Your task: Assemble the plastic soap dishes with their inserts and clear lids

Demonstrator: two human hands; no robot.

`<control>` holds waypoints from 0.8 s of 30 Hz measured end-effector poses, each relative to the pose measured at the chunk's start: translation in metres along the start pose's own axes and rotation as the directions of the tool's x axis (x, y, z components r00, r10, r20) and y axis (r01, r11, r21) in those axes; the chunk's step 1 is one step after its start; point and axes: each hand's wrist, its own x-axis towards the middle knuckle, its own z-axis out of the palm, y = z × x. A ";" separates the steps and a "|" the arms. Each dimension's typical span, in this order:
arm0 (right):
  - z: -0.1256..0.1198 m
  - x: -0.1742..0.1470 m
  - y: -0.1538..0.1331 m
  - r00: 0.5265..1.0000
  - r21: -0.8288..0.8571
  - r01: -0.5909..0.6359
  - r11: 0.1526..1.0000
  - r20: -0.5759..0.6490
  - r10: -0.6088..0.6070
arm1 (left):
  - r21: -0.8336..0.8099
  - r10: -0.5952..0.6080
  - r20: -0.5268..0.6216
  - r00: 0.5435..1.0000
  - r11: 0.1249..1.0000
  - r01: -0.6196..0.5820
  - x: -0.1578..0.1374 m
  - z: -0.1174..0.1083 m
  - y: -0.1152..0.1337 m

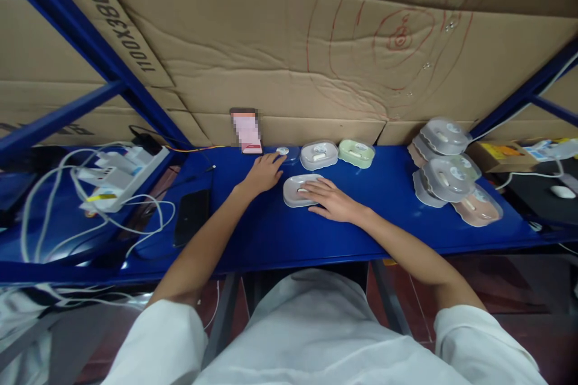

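My left hand (263,174) reaches forward on the blue table, its fingers stretched out over the near left edge of a clear lid (292,155) with a round white sticker. Whether the fingertips press on that lid or only hover, I cannot tell. My right hand (335,200) lies with fingers extended across the right side of a pale grey wavy-edged soap dish (293,192). A small white piece shows in this dish near the fingertips. Behind it stand a lidded pale grey soap dish (318,156) and a lidded green one (356,154).
Several lidded dishes (445,179) are stacked at the right. A phone (247,132) with a lit screen leans on the cardboard wall (280,60). Left lie a dark phone (192,216) and a power strip (130,174) with tangled white cables. A small carton (506,157) sits far right.
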 end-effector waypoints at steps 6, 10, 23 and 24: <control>-0.014 -0.010 0.017 0.985 0.016 -0.174 0.985 0.006 0.174 | -0.023 -0.038 0.004 0.999 0.999 0.038 -0.027 0.002 0.001; -0.010 -0.012 0.026 0.972 0.086 -0.233 0.969 0.049 0.229 | -0.124 -0.022 -0.029 0.999 0.992 0.019 -0.030 -0.007 -0.002; -0.004 -0.009 0.025 0.961 0.128 -0.276 0.953 0.008 0.277 | -0.310 0.235 0.010 0.972 0.925 -0.221 -0.041 -0.016 0.042; -0.004 -0.009 0.026 0.962 0.135 -0.271 0.953 0.004 0.273 | -0.293 0.237 0.012 0.971 0.930 -0.223 -0.042 -0.015 0.044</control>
